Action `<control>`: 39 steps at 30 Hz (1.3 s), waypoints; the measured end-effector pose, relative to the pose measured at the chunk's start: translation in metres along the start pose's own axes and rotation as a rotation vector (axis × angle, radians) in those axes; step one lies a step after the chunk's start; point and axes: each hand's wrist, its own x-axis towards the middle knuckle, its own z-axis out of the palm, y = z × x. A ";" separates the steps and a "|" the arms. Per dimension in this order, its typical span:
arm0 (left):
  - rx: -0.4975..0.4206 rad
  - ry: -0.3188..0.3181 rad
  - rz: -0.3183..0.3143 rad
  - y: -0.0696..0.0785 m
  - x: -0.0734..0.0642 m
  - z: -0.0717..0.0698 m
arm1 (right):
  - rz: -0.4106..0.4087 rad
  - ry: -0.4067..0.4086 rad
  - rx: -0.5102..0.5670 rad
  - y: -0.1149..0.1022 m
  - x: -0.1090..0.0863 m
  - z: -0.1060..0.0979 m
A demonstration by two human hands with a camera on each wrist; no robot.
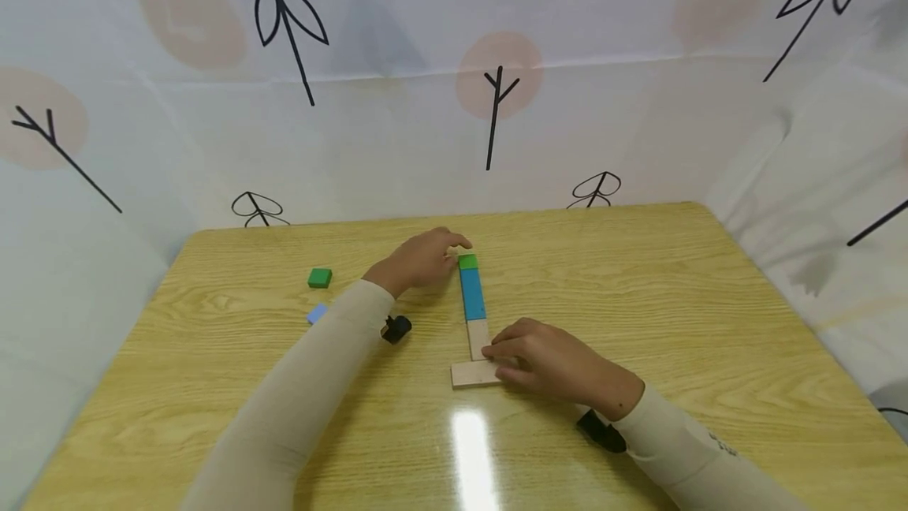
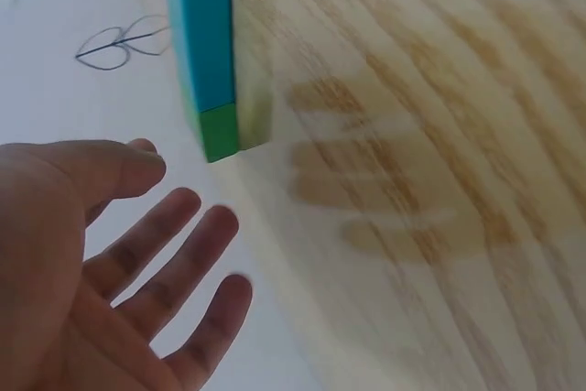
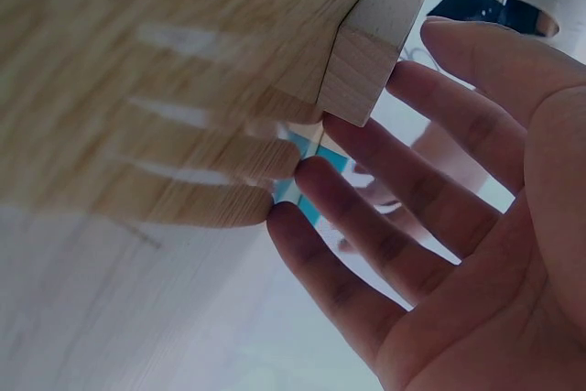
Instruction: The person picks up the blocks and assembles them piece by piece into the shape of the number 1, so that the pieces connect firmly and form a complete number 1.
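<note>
Left fingers (image 2: 197,246) beside row-end green block (image 2: 220,133)

1. Green block (image 1: 467,261) — small, set at the far end of a straight line.
2. Blue block (image 1: 472,294): longer, laid against the green block.
3. Pale block (image 1: 478,339): bare wood, placed next in line.
4. Plank (image 1: 474,374): pale, laid crosswise — right part covered from above.

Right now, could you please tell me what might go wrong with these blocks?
The left grip is close beside the green end block, so a slip might knock it out of line. The right grip appears to touch the crosswise wooden block and could skew it. In the head view, the left sleeve partly hides the light blue block and might brush it.
</note>
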 end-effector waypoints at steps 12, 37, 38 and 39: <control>0.101 0.221 -0.007 -0.001 -0.062 -0.006 | 0.031 -0.012 -0.008 0.000 -0.005 -0.001; -0.021 0.346 -0.170 -0.045 -0.159 -0.012 | 0.019 -0.015 -0.012 -0.005 -0.004 -0.003; -0.023 0.344 -0.174 -0.046 -0.161 -0.013 | 0.023 -0.015 -0.013 -0.006 -0.004 -0.003; -0.026 0.341 -0.175 -0.047 -0.163 -0.014 | 0.027 -0.016 -0.011 -0.006 -0.004 -0.004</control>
